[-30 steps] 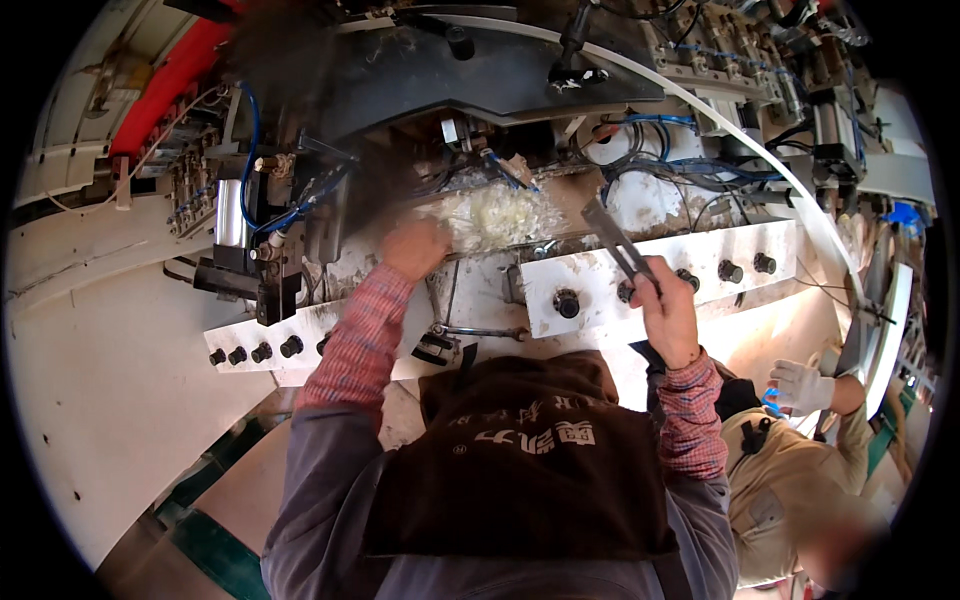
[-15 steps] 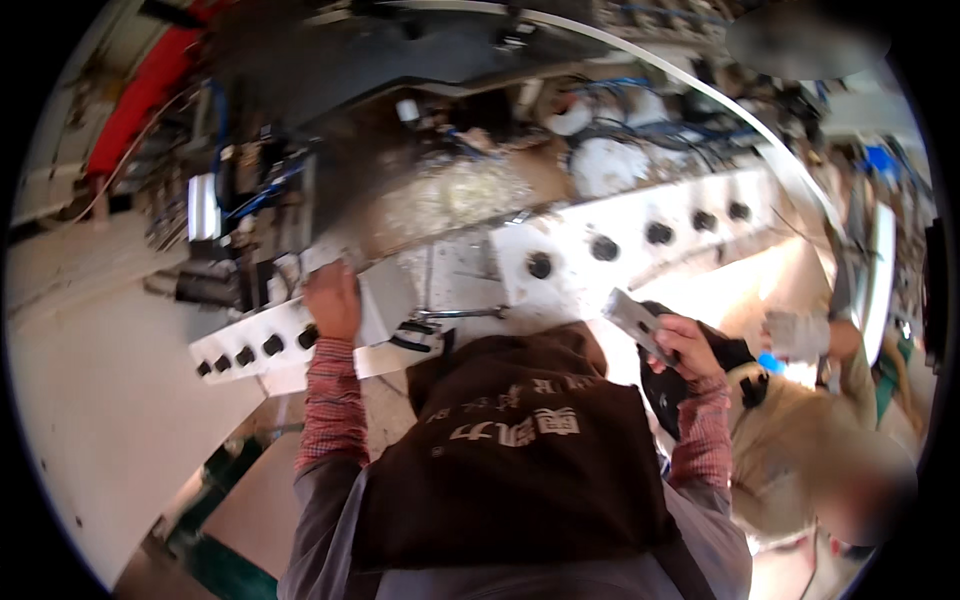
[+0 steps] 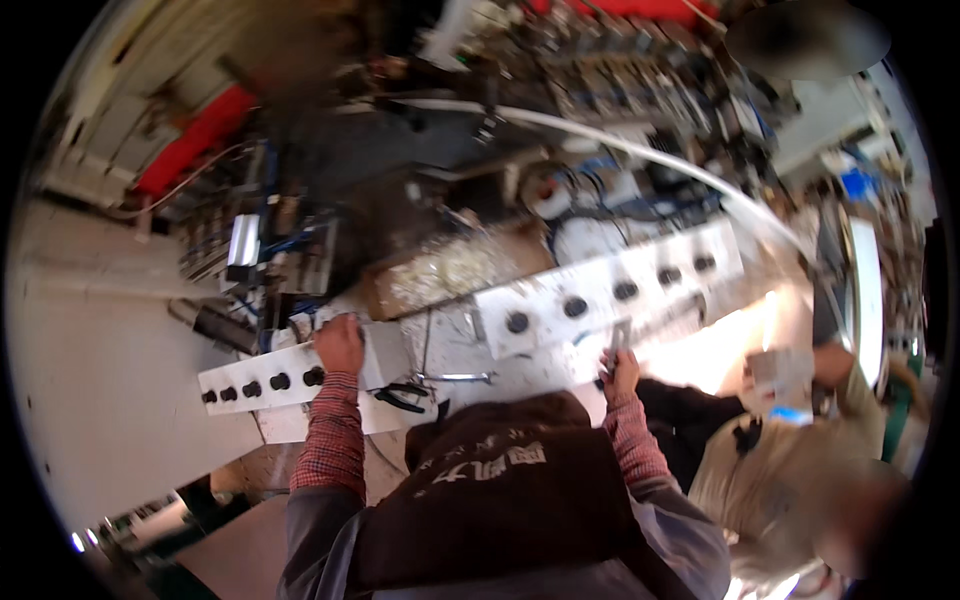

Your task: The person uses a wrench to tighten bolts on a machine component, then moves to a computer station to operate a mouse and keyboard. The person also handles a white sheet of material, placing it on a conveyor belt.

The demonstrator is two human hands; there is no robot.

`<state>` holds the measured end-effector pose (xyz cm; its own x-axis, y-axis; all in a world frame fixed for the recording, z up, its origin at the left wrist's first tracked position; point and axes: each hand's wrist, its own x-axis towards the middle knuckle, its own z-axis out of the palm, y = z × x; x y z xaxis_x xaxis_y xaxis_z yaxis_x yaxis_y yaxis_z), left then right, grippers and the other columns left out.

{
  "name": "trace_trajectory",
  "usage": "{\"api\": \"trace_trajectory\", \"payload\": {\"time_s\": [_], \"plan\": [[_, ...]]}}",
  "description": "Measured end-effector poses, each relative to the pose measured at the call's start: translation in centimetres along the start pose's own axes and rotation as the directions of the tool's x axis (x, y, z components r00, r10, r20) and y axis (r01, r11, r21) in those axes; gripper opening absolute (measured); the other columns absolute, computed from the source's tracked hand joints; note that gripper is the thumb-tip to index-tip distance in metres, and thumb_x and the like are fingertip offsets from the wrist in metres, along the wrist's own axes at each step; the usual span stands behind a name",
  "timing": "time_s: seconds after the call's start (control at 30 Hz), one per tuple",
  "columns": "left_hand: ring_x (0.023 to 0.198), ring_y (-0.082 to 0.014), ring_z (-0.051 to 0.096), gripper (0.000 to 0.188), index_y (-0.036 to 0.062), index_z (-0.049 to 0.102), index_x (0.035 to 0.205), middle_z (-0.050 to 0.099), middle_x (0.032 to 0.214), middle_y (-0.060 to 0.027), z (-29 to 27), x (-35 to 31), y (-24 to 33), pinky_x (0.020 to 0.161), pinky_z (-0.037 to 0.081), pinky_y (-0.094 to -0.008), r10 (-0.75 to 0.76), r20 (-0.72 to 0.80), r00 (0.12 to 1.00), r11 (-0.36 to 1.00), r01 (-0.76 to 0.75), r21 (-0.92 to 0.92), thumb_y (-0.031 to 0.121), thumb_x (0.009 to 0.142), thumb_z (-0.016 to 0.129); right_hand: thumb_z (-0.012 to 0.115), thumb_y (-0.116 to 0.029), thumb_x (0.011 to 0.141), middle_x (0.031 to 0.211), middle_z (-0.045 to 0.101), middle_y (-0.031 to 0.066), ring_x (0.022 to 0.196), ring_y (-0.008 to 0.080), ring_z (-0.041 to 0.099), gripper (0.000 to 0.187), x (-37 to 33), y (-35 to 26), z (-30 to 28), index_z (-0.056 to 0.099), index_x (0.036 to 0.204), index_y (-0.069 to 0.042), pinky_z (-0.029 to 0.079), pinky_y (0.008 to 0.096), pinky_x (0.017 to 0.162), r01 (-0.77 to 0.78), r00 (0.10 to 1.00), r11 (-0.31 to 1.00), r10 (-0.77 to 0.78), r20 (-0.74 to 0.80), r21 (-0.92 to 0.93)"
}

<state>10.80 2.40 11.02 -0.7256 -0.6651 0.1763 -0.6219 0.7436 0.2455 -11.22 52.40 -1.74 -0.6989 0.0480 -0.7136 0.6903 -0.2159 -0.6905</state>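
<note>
Head view: the right hand [image 3: 622, 374] is closed around a narrow grey metal piece [image 3: 621, 335], which projects from the far side of the grip. Its long axis runs near to far, leaning slightly to the right at the far end. That end is close to the near edge of the long white panel with five black round knobs [image 3: 600, 302]; blur prevents confirming whether the two touch. Governing relation: the metal piece lies in the right hand itself and well to the right of the left hand [image 3: 340, 345], so the right hand is the nearer of the two.

The left hand lies over the right part of the second white panel with black round knobs [image 3: 265, 386], just beside a pale grey flat plate [image 3: 388, 350] on its right. Its fingers point far; whether they grip something or merely rest cannot be determined.

Between the hands, on the white tabletop [image 3: 545, 376], lie a slim silver metal wrench [image 3: 455, 378], long axis left to right, and, near its left end, a black-handled tool resembling pliers [image 3: 402, 398]. Both are apart from either hand. Farther out, a shallow brown tray [image 3: 527, 250] holds pale shredded material [image 3: 440, 272]. At the right, a co-worker in tan clothing [image 3: 750, 485] is present, one pale-gloved hand [image 3: 783, 378] well apart from the person's right hand
</note>
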Motion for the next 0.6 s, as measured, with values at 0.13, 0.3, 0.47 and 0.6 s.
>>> {"api": "trace_trajectory", "payload": {"time_s": [0.13,0.3,0.47,0.6], "plan": [[0.084,-0.0365,0.063,0.033,0.0061,0.069,0.085,0.069,0.084,-0.0158,-0.1,-1.2,-0.9,0.078,0.042,-0.0503,-0.066,0.019,0.998,0.998,0.066,-0.022,0.032,0.096,0.053,0.058,-0.028,0.093,0.098,0.069,0.0056,0.086,0.0181,0.068,0.022,3.3,-0.5,2.2,0.059,0.110,-0.016,0.047,0.0345,0.052,-0.132,0.991,0.989,0.133,-0.003,0.067],[0.078,-0.0392,0.062,0.031,0.0049,0.065,0.080,0.066,0.079,-0.0174,-0.3,-0.3,0.8,0.074,0.043,-0.0512,-0.030,-0.064,0.997,0.997,0.026,-0.068,0.030,0.096,0.055,0.064,-0.025,0.087,0.089,0.065,0.0051,0.072,0.0224,0.067,0.024,4.9,1.8,-0.9,0.061,0.105,-0.009,0.049,0.0416,0.043,-0.004,0.994,0.753,-0.066,-0.082,-0.658],[0.079,-0.0374,0.064,0.031,0.0053,0.067,0.081,0.067,0.078,-0.0174,-0.8,-0.5,0.9,0.074,0.043,-0.0512,-0.077,-0.051,0.996,0.993,0.072,-0.095,0.030,0.095,0.055,0.062,-0.025,0.090,0.089,0.069,0.0096,0.077,0.0226,0.071,0.028,-1.1,0.7,-0.3,0.064,0.105,-0.001,0.055,0.0348,0.049,0.093,0.971,0.669,0.101,0.214,-0.737],[0.077,-0.0366,0.065,0.036,0.0068,0.071,0.083,0.069,0.080,-0.0172,1.0,-0.6,-0.2,0.072,0.043,-0.0526,-0.075,-0.044,0.996,0.995,0.072,-0.076,0.036,0.095,0.055,0.055,-0.022,0.097,0.070,0.065,0.0040,0.065,0.0125,0.061,0.028,-4.8,2.5,4.0,0.067,0.080,-0.003,0.049,0.0279,0.062,0.430,0.770,0.560,0.182,0.612,-0.708]]}}
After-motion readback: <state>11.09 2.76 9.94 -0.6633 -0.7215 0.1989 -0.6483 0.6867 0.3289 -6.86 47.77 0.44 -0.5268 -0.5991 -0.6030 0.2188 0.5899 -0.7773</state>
